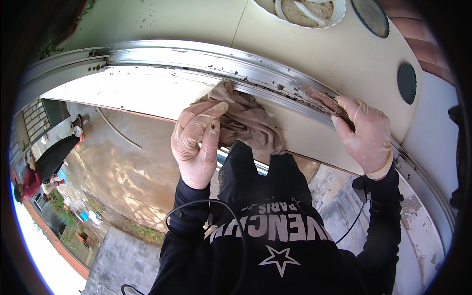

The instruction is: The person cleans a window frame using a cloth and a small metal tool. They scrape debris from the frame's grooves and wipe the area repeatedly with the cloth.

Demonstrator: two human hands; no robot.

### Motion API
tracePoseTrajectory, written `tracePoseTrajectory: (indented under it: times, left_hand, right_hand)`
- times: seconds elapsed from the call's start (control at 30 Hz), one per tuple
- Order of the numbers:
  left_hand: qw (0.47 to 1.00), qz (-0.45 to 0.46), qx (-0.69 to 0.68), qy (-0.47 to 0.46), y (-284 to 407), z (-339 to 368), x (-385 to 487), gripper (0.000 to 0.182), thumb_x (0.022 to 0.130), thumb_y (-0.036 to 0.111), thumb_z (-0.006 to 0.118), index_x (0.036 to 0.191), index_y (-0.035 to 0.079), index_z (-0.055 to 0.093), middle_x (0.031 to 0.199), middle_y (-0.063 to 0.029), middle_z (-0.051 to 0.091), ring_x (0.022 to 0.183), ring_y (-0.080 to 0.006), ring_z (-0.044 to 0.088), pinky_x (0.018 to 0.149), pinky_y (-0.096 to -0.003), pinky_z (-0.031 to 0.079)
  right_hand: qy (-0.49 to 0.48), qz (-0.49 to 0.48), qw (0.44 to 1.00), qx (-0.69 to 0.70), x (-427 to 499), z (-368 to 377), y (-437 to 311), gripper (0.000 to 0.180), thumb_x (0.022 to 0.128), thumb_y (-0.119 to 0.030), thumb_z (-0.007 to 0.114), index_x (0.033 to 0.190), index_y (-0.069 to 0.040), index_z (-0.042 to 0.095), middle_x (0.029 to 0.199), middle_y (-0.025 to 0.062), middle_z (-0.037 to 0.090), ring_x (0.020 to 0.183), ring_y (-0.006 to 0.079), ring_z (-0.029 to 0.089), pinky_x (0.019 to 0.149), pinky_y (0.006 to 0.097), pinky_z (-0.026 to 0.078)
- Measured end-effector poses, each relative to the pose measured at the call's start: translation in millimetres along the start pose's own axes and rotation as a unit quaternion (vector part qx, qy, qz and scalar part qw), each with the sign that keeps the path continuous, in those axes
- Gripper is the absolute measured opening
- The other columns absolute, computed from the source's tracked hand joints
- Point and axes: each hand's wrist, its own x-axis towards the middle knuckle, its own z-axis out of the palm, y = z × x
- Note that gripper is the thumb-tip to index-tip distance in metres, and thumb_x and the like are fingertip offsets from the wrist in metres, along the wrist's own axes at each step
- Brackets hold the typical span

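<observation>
My left hand [197, 143], in a translucent glove, is raised with its fingers curled and the thumb apart from them. A small dark speck is on its thumb, and I see nothing held in it. Just behind it, a crumpled grey-brown cloth [254, 118] lies on the sill and hangs over its near edge. My gloved right hand [365, 129] is shut on a dirty brown strip [322, 101], perhaps folded cloth; its material is unclear. The strip lies along the metal window track [258, 70], where dark crumbs of dirt are scattered.
Beyond the track, a white scalloped bowl [341, 13] and dark round lids or mats [407, 83] rest on a pale surface [206, 22]. Pale sill [140, 84] runs along the near side. Below left are a yard [129, 147], a hose [118, 127] and another person [48, 162]. A black cable [221, 202] loops by my left arm.
</observation>
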Motion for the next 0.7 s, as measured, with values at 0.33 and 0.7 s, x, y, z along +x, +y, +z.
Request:
tracePoseTrajectory:
  times: [0.33,0.7]
  left_hand:
    - [0.919,0.180,0.301,-0.181,-2,49,59,0.033,0.075,0.004,0.063,0.106,0.008,0.071,0.104,-0.0061,0.068,0.100,-0.0295,0.059,0.090,-0.0447,0.043]
    - [0.921,0.192,0.269,-0.208,-8,59,60,0.037,0.072,0.002,0.061,0.106,0.010,0.072,0.103,-0.0040,0.068,0.099,-0.0296,0.059,0.086,-0.0440,0.042]
  right_hand:
    - [-0.072,0.015,0.995,0.070,-3,19,16,0.029,0.082,-0.015,0.071,0.107,-0.001,0.068,0.098,0.0173,0.070,0.089,0.0361,0.067,0.078,0.0415,0.053]
    - [-0.055,0.028,0.995,0.080,16,42,5,0.024,0.083,-0.016,0.068,0.102,-0.002,0.067,0.091,0.0194,0.069,0.086,0.0391,0.066,0.076,0.0443,0.052]
